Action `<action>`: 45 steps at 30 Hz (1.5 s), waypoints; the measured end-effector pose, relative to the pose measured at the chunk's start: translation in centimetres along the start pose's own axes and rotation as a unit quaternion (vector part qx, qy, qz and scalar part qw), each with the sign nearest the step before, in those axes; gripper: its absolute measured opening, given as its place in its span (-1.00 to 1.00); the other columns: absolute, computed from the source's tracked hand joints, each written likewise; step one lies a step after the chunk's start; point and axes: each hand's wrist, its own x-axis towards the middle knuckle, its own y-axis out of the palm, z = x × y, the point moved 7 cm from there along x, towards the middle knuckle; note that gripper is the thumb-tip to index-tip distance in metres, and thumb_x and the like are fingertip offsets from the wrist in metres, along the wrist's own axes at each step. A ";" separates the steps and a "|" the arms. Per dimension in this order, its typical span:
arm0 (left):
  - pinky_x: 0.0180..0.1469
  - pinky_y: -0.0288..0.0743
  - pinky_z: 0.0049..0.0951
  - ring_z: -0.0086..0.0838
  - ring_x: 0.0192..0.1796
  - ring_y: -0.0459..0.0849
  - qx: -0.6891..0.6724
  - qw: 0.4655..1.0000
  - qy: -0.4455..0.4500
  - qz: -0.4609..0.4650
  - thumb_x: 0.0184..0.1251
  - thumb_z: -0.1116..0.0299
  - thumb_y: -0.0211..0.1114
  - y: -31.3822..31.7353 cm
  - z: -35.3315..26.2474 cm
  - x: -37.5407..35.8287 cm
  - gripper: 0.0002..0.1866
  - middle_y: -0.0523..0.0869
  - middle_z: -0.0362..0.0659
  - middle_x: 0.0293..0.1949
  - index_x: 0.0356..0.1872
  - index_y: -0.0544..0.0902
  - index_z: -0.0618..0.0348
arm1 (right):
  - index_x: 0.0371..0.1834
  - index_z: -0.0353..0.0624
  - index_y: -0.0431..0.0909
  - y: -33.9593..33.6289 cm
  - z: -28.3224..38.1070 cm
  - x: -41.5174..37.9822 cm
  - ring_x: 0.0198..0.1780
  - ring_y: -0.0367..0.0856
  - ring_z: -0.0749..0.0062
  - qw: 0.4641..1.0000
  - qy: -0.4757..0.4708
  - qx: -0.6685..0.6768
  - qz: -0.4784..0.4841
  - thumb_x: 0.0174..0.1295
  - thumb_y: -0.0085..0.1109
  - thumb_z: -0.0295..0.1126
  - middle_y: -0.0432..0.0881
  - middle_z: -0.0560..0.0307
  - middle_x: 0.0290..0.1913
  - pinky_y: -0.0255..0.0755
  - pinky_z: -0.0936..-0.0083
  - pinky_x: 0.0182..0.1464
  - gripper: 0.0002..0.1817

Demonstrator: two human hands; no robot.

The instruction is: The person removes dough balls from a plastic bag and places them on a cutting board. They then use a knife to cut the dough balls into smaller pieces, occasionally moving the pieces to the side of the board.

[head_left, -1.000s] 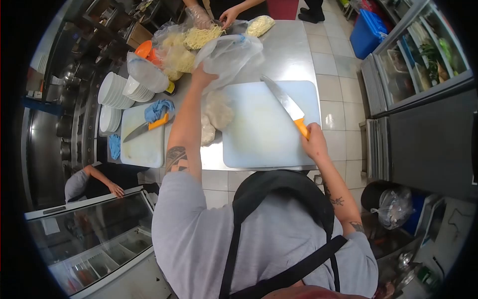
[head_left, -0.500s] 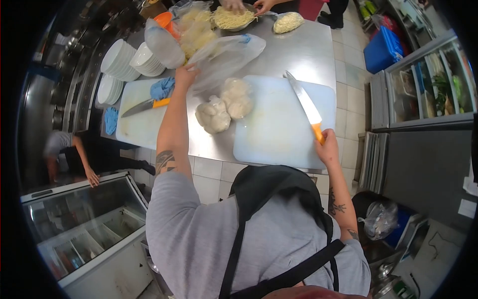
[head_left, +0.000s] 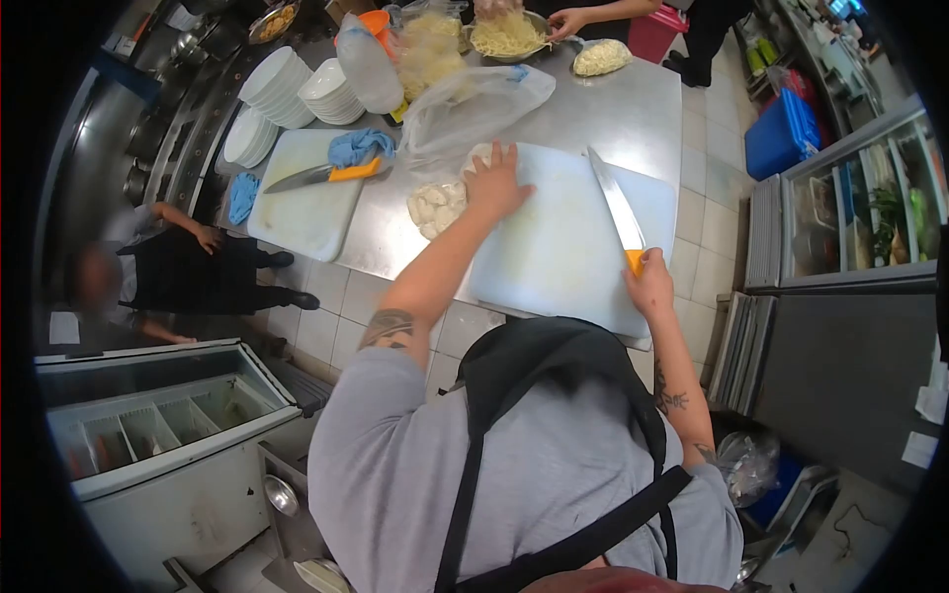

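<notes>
My left hand (head_left: 499,186) lies with fingers spread over a plastic-wrapped pale lump (head_left: 479,155), at the left edge of a white cutting board (head_left: 563,237). Most of that lump is hidden under the hand. A second pale, wrapped lump (head_left: 436,210) rests on the steel table beside my left wrist. In my right hand (head_left: 649,287) is the orange handle of a large kitchen knife (head_left: 617,205). Its blade points away from me over the board's right side. A crumpled clear plastic bag (head_left: 474,104) lies beyond my left hand.
A second board (head_left: 297,217) holds another orange-handled knife (head_left: 321,175) and a blue cloth (head_left: 361,147). White bowls (head_left: 279,87) are stacked at the table's far left. Another person's hands work at a bowl of noodles (head_left: 509,38). A person (head_left: 188,257) stands left by a glass-topped freezer (head_left: 168,415).
My left hand has let go of the clear bag and come right and nearer, onto the wrapped lump. My right hand keeps the knife. The person at left has straightened up.
</notes>
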 end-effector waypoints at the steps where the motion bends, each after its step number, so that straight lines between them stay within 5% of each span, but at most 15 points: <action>1: 0.35 0.52 0.05 0.33 0.36 0.55 0.013 0.999 -0.004 -0.040 0.42 -0.03 0.35 -0.1 -0.2 0.1 -0.32 0.57 0.10 0.42 0.47 0.48 0.02 | 0.11 -0.20 0.31 -0.3 0.1 -0.4 0.04 0.67 -0.32 1.000 0.003 0.004 0.004 0.23 0.47 -0.32 0.65 -0.31 0.04 0.56 -0.02 0.08 -0.46; 4: 0.09 0.62 0.00 0.13 0.17 0.71 -0.109 0.993 -0.036 0.025 0.50 0.16 0.26 1.1 1.0 2.0 -0.69 0.74 0.08 0.18 0.10 0.69 0.10 | 0.10 -0.19 0.30 -0.6 -0.7 -1.0 0.04 0.68 -0.32 1.000 0.018 0.020 0.006 0.22 0.46 -0.36 0.67 -0.33 0.03 0.56 -0.01 0.09 -0.47; 7: -0.14 0.60 -0.12 -0.19 -0.09 0.78 -0.243 0.968 -0.042 -0.037 0.53 0.29 0.23 -1.8 2.2 2.1 -0.82 0.81 -0.01 -0.14 -0.22 0.67 0.18 | 0.13 -0.17 0.30 -0.5 -2.1 -0.8 0.03 0.71 -0.28 0.996 0.044 0.072 0.013 0.21 0.43 -0.41 0.68 -0.33 0.00 0.58 0.03 0.08 -0.47; 16: 0.01 0.54 -0.46 -0.40 -0.07 0.73 -0.797 0.594 -0.110 -0.002 0.47 0.49 0.21 -5.9 -0.3 -0.6 -0.80 0.79 -0.15 -0.15 0.05 0.55 0.15 | 0.26 -0.09 0.46 -1.3 -4.4 -1.5 -0.19 0.71 0.13 0.979 0.056 0.190 -0.054 0.28 0.36 -0.39 0.66 -0.07 -0.20 0.59 0.25 -0.04 -0.51; 19: 0.00 0.57 -0.36 -0.42 -0.08 0.69 -0.738 0.642 -0.198 0.060 0.45 0.37 0.26 -1.9 -0.1 -1.6 -0.74 0.77 -0.14 -0.10 0.10 0.56 0.10 | 0.30 -0.07 0.51 -1.2 -4.7 -1.0 -0.12 0.74 0.09 0.982 0.071 0.174 -0.035 0.32 0.34 -0.32 0.69 -0.09 -0.15 0.61 0.24 0.00 -0.52; 21: 0.07 0.57 -0.29 -0.35 0.02 0.69 -0.669 0.712 -0.173 0.130 0.41 0.26 0.35 -0.2 -0.1 -2.3 -0.58 0.74 -0.09 0.00 0.22 0.55 0.11 | 0.31 -0.08 0.50 -0.7 -5.6 -0.7 -0.08 0.76 0.05 0.985 0.086 0.151 -0.001 0.33 0.33 -0.30 0.71 -0.13 -0.12 0.61 0.23 0.03 -0.51; 22: 0.11 0.57 -0.26 -0.31 0.07 0.69 -0.630 0.742 -0.158 0.166 0.39 0.20 0.39 0.4 -0.2 -2.6 -0.50 0.73 -0.06 0.05 0.28 0.54 0.12 | 0.29 -0.05 0.52 -0.7 -5.6 -0.7 -0.25 0.66 0.26 0.987 0.055 0.145 -0.026 0.35 0.34 -0.31 0.64 0.02 -0.22 0.58 0.31 -0.17 -0.55; 25: 0.25 0.54 -0.17 -0.17 0.24 0.65 -0.458 0.872 -0.069 0.159 0.28 0.01 0.50 0.1 -0.6 -2.8 -0.23 0.63 0.05 0.23 0.45 0.47 0.12 | 0.29 -0.07 0.52 -0.4 -5.8 -0.8 -0.24 0.67 0.26 0.989 0.040 0.140 -0.036 0.36 0.33 -0.30 0.64 0.02 -0.23 0.58 0.30 -0.17 -0.55; 28: 0.35 0.50 -0.18 -0.05 0.34 0.60 -0.351 0.928 -0.016 0.125 0.22 -0.14 0.53 0.2 -1.6 -1.9 -0.07 0.61 0.08 0.29 0.49 0.44 0.20 | 0.28 -0.08 0.52 0.0 -5.7 -0.7 -0.24 0.68 0.24 0.988 0.031 0.150 -0.036 0.37 0.34 -0.29 0.64 0.01 -0.25 0.57 0.30 -0.18 -0.56; 31: 0.41 0.46 -0.13 0.00 0.43 0.53 -0.226 0.968 0.069 0.082 0.20 -0.19 0.52 0.4 -3.5 -0.4 -0.09 0.54 0.13 0.41 0.45 0.50 0.20 | 0.27 -0.08 0.52 0.1 -5.7 -1.0 -0.27 0.66 0.29 0.987 0.033 0.153 -0.046 0.37 0.35 -0.28 0.64 0.03 -0.29 0.56 0.30 -0.19 -0.56; 35: 0.39 0.50 -0.11 0.05 0.33 0.63 -0.186 0.965 0.081 0.167 0.23 -0.16 0.49 1.8 -4.5 1.8 -0.15 0.72 0.14 0.21 0.41 0.55 0.22 | 0.25 -0.20 0.52 -0.4 -4.7 -1.6 -0.37 0.50 0.58 0.966 0.055 0.252 -0.028 0.46 0.30 -0.24 0.59 0.19 -0.35 0.42 0.51 -0.33 -0.59; 36: 0.13 0.66 -0.15 -0.07 0.06 0.77 -0.134 0.976 0.115 0.124 0.41 0.01 0.39 1.8 -4.7 1.9 -0.42 0.81 0.05 -0.07 0.25 0.63 0.27 | 0.29 -0.20 0.50 -0.5 -4.5 -1.6 -0.48 0.43 0.65 0.960 0.041 0.274 -0.038 0.50 0.26 -0.19 0.53 0.26 -0.38 0.33 0.57 -0.46 -0.56; 39: -0.19 0.65 -0.33 -0.35 -0.24 0.71 -0.493 0.817 -0.134 0.269 0.59 0.27 0.20 5.6 -3.7 1.5 -0.77 0.72 -0.11 -0.28 -0.02 0.65 0.22 | 0.31 -0.19 0.45 -0.6 -4.8 -1.4 -0.59 0.36 0.66 0.939 0.054 0.338 -0.035 0.54 0.20 -0.15 0.47 0.29 -0.45 0.27 0.58 -0.59 -0.55; 42: -0.35 0.51 -0.49 -0.54 -0.40 0.52 -0.785 0.541 -0.186 0.238 0.69 0.41 0.03 7.1 -6.6 0.1 -0.83 0.56 -0.26 -0.38 -0.16 0.56 0.14 | 0.32 -0.25 0.40 -3.5 -2.0 -2.5 -0.53 0.41 0.63 0.891 0.095 0.444 -0.013 0.55 0.18 -0.14 0.47 0.24 -0.45 0.31 0.57 -0.52 -0.52; 45: -0.32 0.54 -0.48 -0.52 -0.41 0.51 -0.899 0.332 -0.254 0.128 0.72 0.36 0.04 7.2 -8.5 -2.2 -0.86 0.56 -0.26 -0.35 -0.09 0.53 0.13 | 0.31 -0.23 0.35 -4.7 -0.5 -2.3 -0.63 0.37 0.64 0.868 0.061 0.494 -0.001 0.57 0.16 -0.14 0.41 0.28 -0.53 0.23 0.59 -0.63 -0.53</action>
